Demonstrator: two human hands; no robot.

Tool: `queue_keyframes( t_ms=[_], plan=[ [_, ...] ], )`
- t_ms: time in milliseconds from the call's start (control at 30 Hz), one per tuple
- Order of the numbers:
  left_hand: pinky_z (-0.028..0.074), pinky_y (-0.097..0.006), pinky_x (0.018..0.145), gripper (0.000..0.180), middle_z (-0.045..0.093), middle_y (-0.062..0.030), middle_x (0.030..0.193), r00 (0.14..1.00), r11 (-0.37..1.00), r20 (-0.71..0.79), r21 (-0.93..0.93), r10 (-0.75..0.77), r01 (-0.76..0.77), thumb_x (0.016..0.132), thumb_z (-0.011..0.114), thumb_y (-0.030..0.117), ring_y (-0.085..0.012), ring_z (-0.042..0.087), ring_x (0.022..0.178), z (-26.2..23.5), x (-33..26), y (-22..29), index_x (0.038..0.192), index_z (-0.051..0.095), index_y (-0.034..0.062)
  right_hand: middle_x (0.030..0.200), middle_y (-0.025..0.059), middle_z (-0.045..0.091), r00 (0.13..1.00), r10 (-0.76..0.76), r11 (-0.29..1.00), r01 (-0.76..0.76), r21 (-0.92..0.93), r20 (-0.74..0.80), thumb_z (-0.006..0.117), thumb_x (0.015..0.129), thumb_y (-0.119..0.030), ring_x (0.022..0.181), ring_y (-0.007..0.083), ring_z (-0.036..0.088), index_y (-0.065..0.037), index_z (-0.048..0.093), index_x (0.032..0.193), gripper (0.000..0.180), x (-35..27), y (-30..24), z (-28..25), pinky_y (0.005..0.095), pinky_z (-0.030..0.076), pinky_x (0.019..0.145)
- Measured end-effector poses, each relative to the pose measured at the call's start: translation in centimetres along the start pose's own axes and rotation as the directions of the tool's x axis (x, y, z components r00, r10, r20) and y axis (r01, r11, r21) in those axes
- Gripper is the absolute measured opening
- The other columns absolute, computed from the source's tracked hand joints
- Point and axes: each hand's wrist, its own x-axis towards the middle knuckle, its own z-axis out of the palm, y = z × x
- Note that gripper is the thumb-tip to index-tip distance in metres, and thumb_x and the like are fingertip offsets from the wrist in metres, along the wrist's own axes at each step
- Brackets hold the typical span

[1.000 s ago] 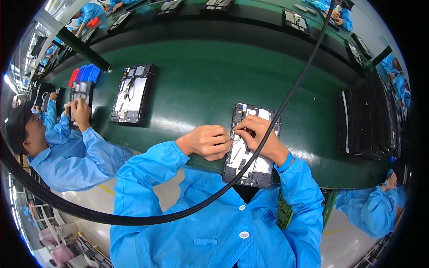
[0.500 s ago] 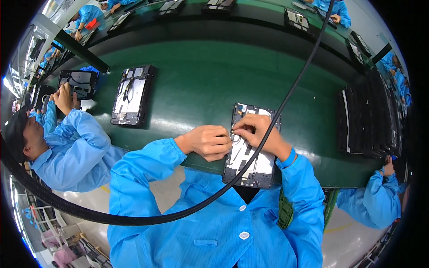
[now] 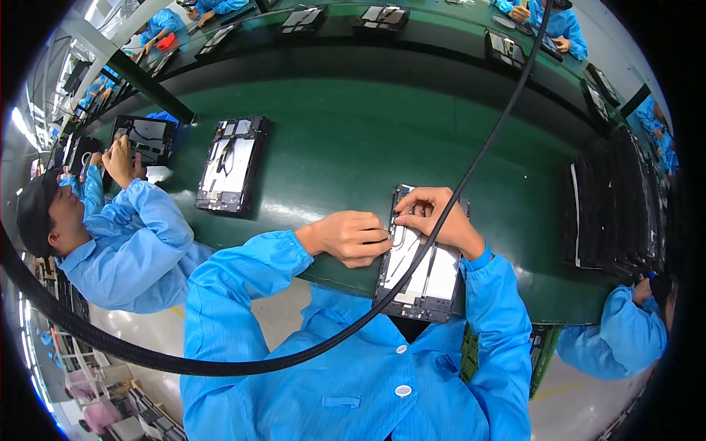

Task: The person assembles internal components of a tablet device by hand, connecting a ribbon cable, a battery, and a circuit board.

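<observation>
Right hand (image 3: 439, 220) is over an opened-up black device (image 3: 440, 273), left hand (image 3: 351, 239) curled by its left edge, green surface (image 3: 346, 140) underneath.

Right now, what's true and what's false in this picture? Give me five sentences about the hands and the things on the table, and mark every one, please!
1. The right hand is over the opened tablet-like device. True.
2. The worktable is white. False: the worktable is green.
3. The left hand is at the left edge of that device. True.
4. The stack of flat black pieces is at the left. False: the stack of flat black pieces is at the right.
5. A second opened device lies on the worktable, left of the first. True.
</observation>
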Motion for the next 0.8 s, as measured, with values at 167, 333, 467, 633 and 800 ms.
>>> queue_keyframes(
  t_ms=[167, 333, 467, 633, 800],
  plan=[
    [0.06, -0.039, 0.082, 0.044, 0.073, -0.0132, 0.105, 1.0, 1.0, 0.001, -0.003, 0.03, -0.03, 0.078, 0.077, 0.02, -0.028, 0.07, 0.092, 0.1, -0.2, -0.2, 0.116, 0.074, -0.0012, 0.075, -0.0001, 0.073, 1.0, 0.009, 1.0, -0.008, 0.009, -0.023, 0.091, 0.085, -0.007, 0.062, 0.0031, 0.055, -0.002, 0.084, 0.099, 0.017, 0.0, -0.4, 0.2, 0.0264, 0.041, 0.054],
    [0.058, -0.04, 0.078, 0.04, 0.071, -0.0122, 0.101, 1.0, 0.999, -0.013, -0.046, -0.013, 0.012, 0.076, 0.078, 0.018, -0.0282, 0.069, 0.089, 0.0, 0.2, -0.3, 0.111, 0.075, -0.0001, 0.073, 0.0054, 0.074, 0.999, 0.001, 1.0, -0.001, 0.008, -0.047, 0.088, 0.085, -0.01, 0.064, 0.0098, 0.06, -0.001, 0.084, 0.097, 0.015, 0.0, 0.1, 0.5, 0.0313, 0.046, 0.059],
    [0.057, -0.04, 0.076, 0.036, 0.07, -0.011, 0.098, 0.999, 0.997, -0.031, -0.079, -0.024, 0.022, 0.076, 0.078, 0.016, -0.0281, 0.068, 0.087, -0.1, 0.8, -0.5, 0.107, 0.074, 0.0004, 0.079, 0.0037, 0.078, 0.998, -0.037, 0.999, 0.036, -0.015, -0.059, 0.091, 0.085, -0.008, 0.061, 0.0053, 0.057, -0.002, 0.084, 0.096, 0.015, 0.0, 0.5, 0.7, 0.0273, 0.042, 0.054],
    [0.058, -0.04, 0.076, 0.03, 0.065, -0.0086, 0.092, 1.0, 0.997, 0.007, -0.067, -0.022, 0.022, 0.077, 0.079, 0.016, -0.0285, 0.067, 0.085, -0.6, 1.8, -1.5, 0.103, 0.073, 0.0028, 0.08, 0.0038, 0.078, 0.999, 0.014, 1.0, -0.014, 0.004, -0.038, 0.09, 0.086, -0.007, 0.061, 0.0049, 0.057, -0.001, 0.084, 0.098, 0.015, 0.0, 0.1, 0.5, 0.0271, 0.043, 0.054],
    [0.058, -0.04, 0.075, 0.025, 0.065, -0.0083, 0.09, 1.0, 0.997, 0.013, -0.081, 0.019, -0.018, 0.08, 0.079, 0.016, -0.029, 0.067, 0.085, -0.9, 2.3, -2.1, 0.102, 0.073, 0.0033, 0.085, 0.006, 0.081, 0.997, 0.06, 0.995, -0.056, 0.077, -0.05, 0.089, 0.089, -0.006, 0.07, 0.0057, 0.065, 0.001, 0.083, 0.109, 0.022, 0.1, -0.1, 0.4, 0.0261, 0.05, 0.061]
  ],
)
